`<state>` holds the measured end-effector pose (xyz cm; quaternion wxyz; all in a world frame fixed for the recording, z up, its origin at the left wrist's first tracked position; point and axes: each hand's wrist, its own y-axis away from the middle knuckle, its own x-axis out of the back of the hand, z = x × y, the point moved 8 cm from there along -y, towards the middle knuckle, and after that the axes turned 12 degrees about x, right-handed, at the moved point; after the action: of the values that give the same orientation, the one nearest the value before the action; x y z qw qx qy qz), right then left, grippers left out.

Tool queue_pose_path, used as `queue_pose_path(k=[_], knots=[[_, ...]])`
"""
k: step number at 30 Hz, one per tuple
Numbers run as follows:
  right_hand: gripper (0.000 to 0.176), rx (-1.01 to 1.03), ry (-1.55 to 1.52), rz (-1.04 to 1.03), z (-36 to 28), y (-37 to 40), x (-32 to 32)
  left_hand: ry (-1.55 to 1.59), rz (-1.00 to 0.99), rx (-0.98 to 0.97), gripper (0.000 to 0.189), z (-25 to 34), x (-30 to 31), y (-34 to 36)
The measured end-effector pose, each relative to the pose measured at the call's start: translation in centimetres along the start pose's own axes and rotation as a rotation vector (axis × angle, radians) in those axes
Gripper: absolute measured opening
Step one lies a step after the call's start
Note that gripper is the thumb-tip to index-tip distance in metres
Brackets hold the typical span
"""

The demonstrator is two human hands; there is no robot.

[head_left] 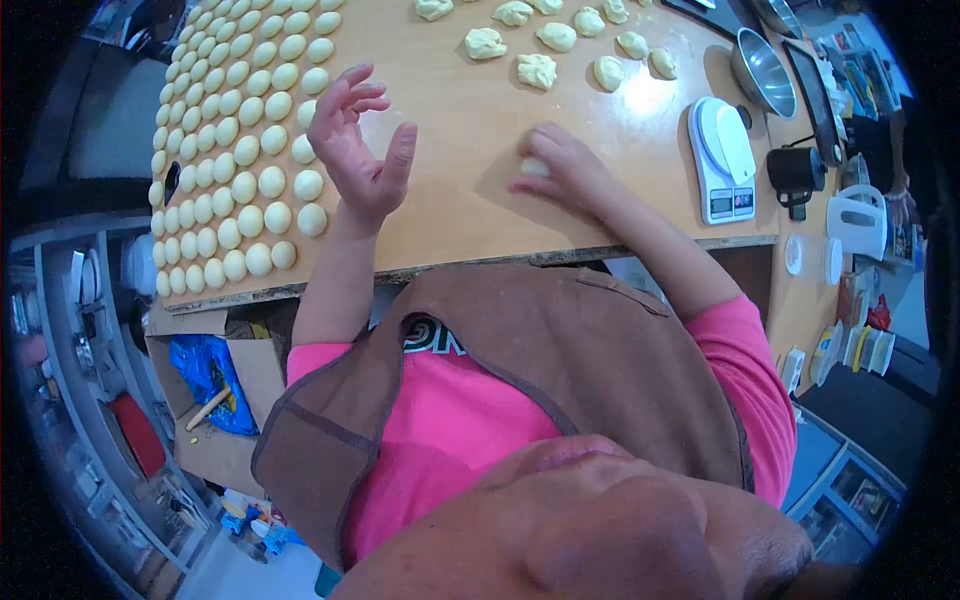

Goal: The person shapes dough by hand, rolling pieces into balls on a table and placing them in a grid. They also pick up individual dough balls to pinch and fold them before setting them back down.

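Note:
My right hand (566, 172) is curled over a small pale dough ball (535, 168) on the wooden table (455, 200), with part of the ball showing between the fingers. My left hand (362, 150) is raised over the table, fingers loosely bent and thumb apart, holding nothing. Close to its left side stand rows of smooth round dough balls (245, 150). Beyond my right hand lie several rough, unshaped dough pieces (537, 70).
A white kitchen scale (722, 160) sits on the right of the table. Behind it are a metal bowl (763, 72) and a black mug (797, 172). A cardboard box (255, 375) with a blue bag is below the table at left. At far right, another person's hand (900, 207) shows.

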<state>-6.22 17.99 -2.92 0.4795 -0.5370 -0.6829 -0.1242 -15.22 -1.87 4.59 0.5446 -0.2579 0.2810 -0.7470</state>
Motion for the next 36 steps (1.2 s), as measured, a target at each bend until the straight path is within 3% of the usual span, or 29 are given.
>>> queue_pose_path(k=[3, 4, 9, 11, 17, 19, 21, 23, 25, 27, 28, 31, 32, 33, 35, 36], knots=[[0.047, 0.014, -0.133, 0.027, -2.3, -2.7, -1.6, -0.030, -0.027, 0.012, 0.064, -0.3, -0.4, 0.3], [0.047, 0.037, -0.174, -0.054, -3.0, -2.0, -2.6, -0.035, -0.025, 0.006, 0.064, -0.3, -0.3, 0.0], [0.046, 0.027, -0.158, -0.040, -1.9, 2.3, -0.1, 0.074, 0.066, 0.032, 0.067, -0.5, 0.8, -0.3], [0.046, -0.163, -0.036, -0.114, -0.2, 1.3, 0.4, 0.064, 0.024, 0.021, 0.067, -0.4, 0.0, -0.1], [0.049, 0.009, -0.236, 0.046, -1.8, -0.1, 0.3, -0.020, 0.016, 0.028, 0.066, -0.7, 0.5, -0.3], [0.034, -0.213, -0.554, 0.388, 1.8, 2.3, 3.3, 0.003, 0.068, 0.056, 0.066, -0.9, 1.0, -0.5], [0.025, -0.240, -0.394, 0.464, 3.1, 2.6, 6.6, 0.037, 0.049, 0.056, 0.066, -0.8, 0.7, -0.4], [0.019, -0.219, -0.330, 0.460, 1.8, 1.1, 6.3, 0.008, 0.012, 0.053, 0.066, -0.8, 0.2, -0.1], [0.019, -0.138, -0.213, 0.083, -0.6, -0.3, 1.5, -0.028, -0.010, 0.045, 0.066, -0.8, -0.1, -0.1], [0.015, 0.266, -0.129, -0.142, -4.3, 1.1, -2.5, -0.012, 0.015, 0.037, 0.066, -0.9, 0.4, -0.3], [0.016, 0.362, -0.167, -0.141, -5.4, 1.5, -1.9, -0.018, 0.024, 0.034, 0.066, -0.8, 0.6, -0.5], [0.016, 0.311, -0.074, -0.165, -1.0, 3.0, -0.2, 0.039, 0.091, 0.074, 0.066, -0.7, 1.4, -0.6], [0.015, 0.156, -0.083, -0.148, 1.4, 2.2, -0.7, 0.034, 0.066, 0.054, 0.066, -0.6, 1.1, -0.5], [0.015, 0.146, -0.081, -0.146, 0.8, 0.6, -1.3, 0.030, 0.041, 0.028, 0.065, -0.5, 0.7, -0.3], [0.016, 0.113, -0.134, 0.070, -0.3, -3.5, -0.5, 0.018, 0.024, 0.036, 0.065, -0.8, 0.4, -0.1], [0.017, 0.157, -0.149, 0.003, -1.9, -3.6, -1.3, -0.005, 0.008, 0.045, 0.065, -0.9, 0.3, -0.1]])
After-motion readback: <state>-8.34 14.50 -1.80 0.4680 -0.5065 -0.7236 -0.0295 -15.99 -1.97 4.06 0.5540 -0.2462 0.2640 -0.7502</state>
